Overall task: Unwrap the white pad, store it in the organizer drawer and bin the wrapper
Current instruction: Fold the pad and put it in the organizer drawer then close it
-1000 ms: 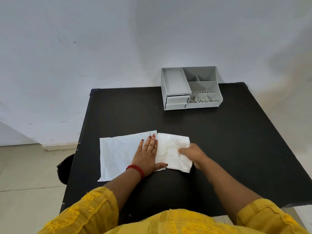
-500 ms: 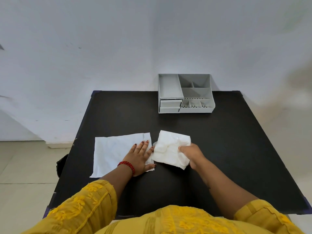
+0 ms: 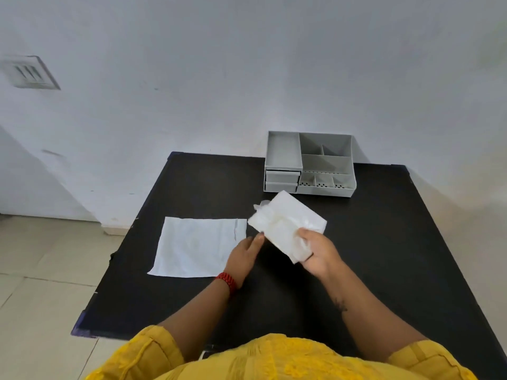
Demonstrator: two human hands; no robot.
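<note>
Right hand [image 3: 318, 249] grips the white pad [image 3: 285, 223] above the table [image 3: 384, 242] — left hand [image 3: 244, 252] loose, fingertips beside its edge.

The pad [image 3: 288, 223] is white, with a glossy, half-clear film crinkled over its left end. The flat wrapper [image 3: 197, 246] is plain white with a faint blue-grey cast. The table [image 3: 370, 242] is matt black with dark blue trim at its corners. The organizer [image 3: 310, 164] is light grey all over, its two drawers the same grey, with rows of small dark holes along the front compartments. A bracelet [image 3: 227, 281] of red beads circles the left wrist. The sleeves and tunic [image 3: 274, 360] are mustard yellow with a raised floral pattern in brighter yellow. The wall [image 3: 247, 64] is pale bluish white; the floor tiles [image 3: 41, 270] are beige
</note>
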